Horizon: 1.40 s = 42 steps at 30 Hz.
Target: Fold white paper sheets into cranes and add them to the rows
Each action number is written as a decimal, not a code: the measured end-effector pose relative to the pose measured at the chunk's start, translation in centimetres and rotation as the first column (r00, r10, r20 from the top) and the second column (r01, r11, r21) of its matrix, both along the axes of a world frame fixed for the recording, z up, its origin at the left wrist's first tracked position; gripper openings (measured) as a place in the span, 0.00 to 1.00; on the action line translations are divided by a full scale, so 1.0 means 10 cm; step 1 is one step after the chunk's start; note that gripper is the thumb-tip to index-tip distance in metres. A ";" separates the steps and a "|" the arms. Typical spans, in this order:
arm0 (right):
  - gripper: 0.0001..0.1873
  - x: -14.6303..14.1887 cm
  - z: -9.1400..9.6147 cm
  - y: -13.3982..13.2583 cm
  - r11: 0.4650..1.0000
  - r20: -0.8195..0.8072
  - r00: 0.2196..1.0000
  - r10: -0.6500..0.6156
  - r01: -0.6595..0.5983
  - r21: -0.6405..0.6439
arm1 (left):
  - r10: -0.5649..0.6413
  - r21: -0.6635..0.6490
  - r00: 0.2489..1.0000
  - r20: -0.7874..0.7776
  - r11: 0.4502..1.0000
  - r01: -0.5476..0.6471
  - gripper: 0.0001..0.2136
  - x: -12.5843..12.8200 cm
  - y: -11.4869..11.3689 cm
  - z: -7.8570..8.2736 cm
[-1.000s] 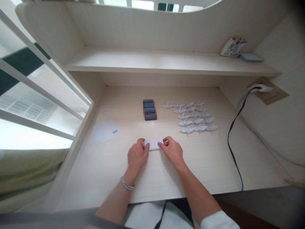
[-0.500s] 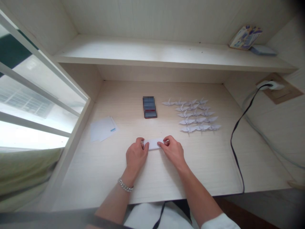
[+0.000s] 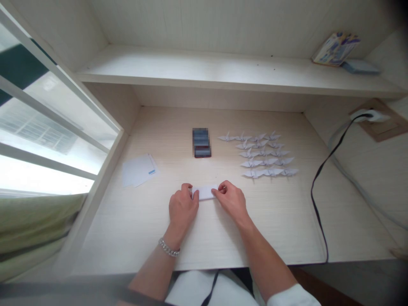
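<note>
Between my hands lies a small white sheet of paper (image 3: 205,192), folded into a narrow rectangle on the desk. My left hand (image 3: 184,204) pinches its left end between thumb and fingers. At the right end, my right hand (image 3: 230,197) grips the paper the same way, thumb on the near side. Several white folded paper cranes (image 3: 267,161) stand in rows beyond my right hand. Off to the left rests a small stack of white paper sheets (image 3: 137,171), one with a blue mark.
A dark blurred-out phone-like object (image 3: 202,143) lies at the desk's middle. A black cable (image 3: 314,191) runs down from the wall socket (image 3: 379,119) at the right. Above the desk, a shelf (image 3: 223,70) holds a small colourful box (image 3: 336,49). Window bars (image 3: 47,165) border the left side.
The camera view has shifted slightly. Both hands keep their hold on the folded paper, with hardly any movement.
</note>
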State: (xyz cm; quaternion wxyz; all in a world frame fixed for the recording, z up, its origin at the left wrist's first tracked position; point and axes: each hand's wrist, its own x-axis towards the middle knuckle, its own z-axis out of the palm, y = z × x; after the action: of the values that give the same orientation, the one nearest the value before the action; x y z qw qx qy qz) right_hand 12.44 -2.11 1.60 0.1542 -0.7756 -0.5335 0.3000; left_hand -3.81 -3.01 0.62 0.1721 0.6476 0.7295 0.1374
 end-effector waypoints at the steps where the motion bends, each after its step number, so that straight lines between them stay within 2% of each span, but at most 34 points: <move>1: 0.09 0.00 0.00 0.00 1.000 0.005 1.000 -0.001 0.001 -0.004 | -0.003 0.003 1.000 -0.006 1.000 0.003 0.13 0.00 0.00 0.01; 11: 0.10 -0.04 0.04 0.03 0.998 0.088 0.996 -0.016 0.022 -0.064 | 0.029 -0.038 0.999 0.027 0.999 -0.028 0.11 -0.02 0.04 0.03; 42: 0.10 0.00 0.03 0.05 0.998 0.065 0.998 0.016 -0.012 -0.060 | 0.039 -0.047 0.994 0.104 0.998 -0.034 0.10 -0.03 0.04 0.05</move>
State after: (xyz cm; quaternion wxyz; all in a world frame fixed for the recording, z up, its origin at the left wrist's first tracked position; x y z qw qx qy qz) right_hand 12.39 -1.60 1.93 0.1115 -0.7856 -0.5345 0.2911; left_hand -4.13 -2.59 1.08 0.2221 0.6221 0.7340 0.1576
